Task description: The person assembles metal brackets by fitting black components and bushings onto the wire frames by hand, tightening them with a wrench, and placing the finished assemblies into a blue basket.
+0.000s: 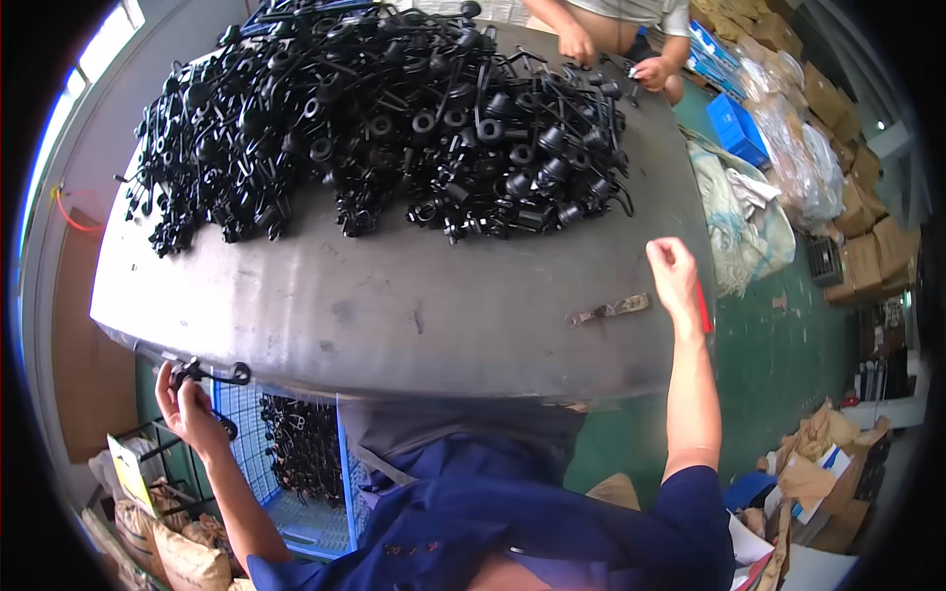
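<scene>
Grey metal table point(394, 295) bears a large heap of black parts point(384, 118) on its far half. Blue crate point(315, 512) below near edge. Left hand point(187, 409), at near-left edge above the crate, grasps one black part point(212, 374). Right hand point(673, 271), near-right edge, fingers clenched; contents not discernible.

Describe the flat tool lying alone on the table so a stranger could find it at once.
Start at the grey metal table and its black heap of parts. Look to the bare near right, beside the right hand. The tool lies there: a pale, worn, flat strip, alone, unlike the black parts.
</scene>
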A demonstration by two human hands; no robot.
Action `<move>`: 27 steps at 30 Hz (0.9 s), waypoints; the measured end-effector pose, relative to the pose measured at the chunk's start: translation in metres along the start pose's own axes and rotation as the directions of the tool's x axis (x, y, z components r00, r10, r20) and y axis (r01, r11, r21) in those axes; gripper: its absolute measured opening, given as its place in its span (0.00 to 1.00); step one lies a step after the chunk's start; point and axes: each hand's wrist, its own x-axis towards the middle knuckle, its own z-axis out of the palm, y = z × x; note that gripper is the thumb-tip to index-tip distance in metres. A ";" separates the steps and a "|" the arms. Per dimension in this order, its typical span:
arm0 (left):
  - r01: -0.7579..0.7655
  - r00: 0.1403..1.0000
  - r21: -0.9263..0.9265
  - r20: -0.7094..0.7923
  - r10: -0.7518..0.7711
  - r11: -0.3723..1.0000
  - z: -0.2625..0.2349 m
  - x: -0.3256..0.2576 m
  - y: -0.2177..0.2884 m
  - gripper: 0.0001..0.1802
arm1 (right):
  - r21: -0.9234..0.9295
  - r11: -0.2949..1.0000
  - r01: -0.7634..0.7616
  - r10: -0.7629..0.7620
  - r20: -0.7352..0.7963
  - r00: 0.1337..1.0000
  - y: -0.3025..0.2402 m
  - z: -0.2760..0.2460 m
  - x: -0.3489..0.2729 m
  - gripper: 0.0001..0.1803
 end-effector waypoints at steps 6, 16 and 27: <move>0.083 0.989 0.531 -0.150 -0.003 0.843 -0.120 -0.017 -0.094 0.18 | -0.086 0.975 0.206 -0.211 -0.055 0.976 -0.038 0.050 0.098 0.20; 0.258 0.826 0.865 0.033 -0.563 0.430 -0.179 -0.161 -0.229 0.21 | -0.067 0.991 -0.116 0.118 0.035 0.992 -0.001 0.064 0.231 0.32; 0.372 0.697 0.910 -0.141 -0.703 0.186 -0.205 -0.152 -0.261 0.18 | -0.137 0.904 -0.405 0.427 0.318 0.847 -0.086 0.043 0.229 0.29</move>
